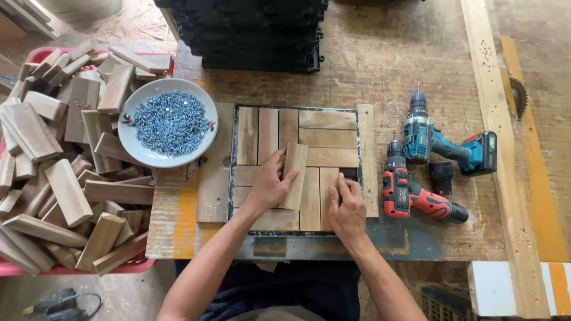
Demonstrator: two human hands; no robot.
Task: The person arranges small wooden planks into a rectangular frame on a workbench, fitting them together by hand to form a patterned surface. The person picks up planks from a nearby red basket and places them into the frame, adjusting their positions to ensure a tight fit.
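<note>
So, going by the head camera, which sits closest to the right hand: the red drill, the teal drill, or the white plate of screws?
From the right hand, nearest first:
1. Red and black cordless drill, just to its right on the bench.
2. Teal and black cordless drill, farther right and up, beyond the red one.
3. Round white plate of silver screws, far off to the left, past the left hand.

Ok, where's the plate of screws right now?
In the head view, the plate of screws sits on the left of the bench, between the pile of wood blocks and the black frame.
</note>
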